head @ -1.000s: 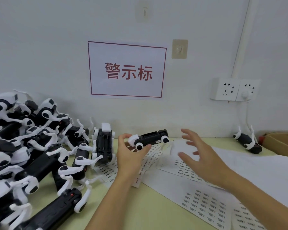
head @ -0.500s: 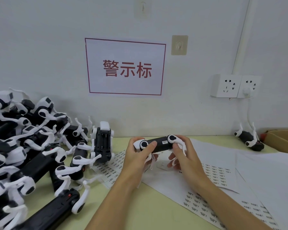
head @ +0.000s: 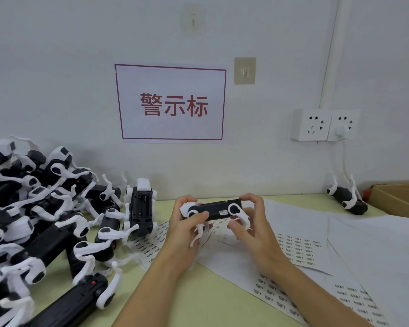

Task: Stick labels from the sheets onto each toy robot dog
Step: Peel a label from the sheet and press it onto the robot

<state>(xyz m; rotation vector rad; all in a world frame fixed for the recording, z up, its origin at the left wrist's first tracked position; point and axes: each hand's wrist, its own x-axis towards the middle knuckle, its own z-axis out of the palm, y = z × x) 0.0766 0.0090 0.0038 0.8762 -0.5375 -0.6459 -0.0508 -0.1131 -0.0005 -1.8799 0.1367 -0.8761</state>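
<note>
Both hands hold one dog (head: 214,210) above the label sheets (head: 291,246) at the table's middle: the left hand (head: 187,223) grasps its left end, the right hand (head: 250,223) curls its fingers over the right end. A small label (head: 223,212) already sits on its side, so this dog looks done. Next, likely set it aside, perhaps by the lone dog (head: 347,200) far right, and take one from the pile (head: 45,220) on the left.
</note>
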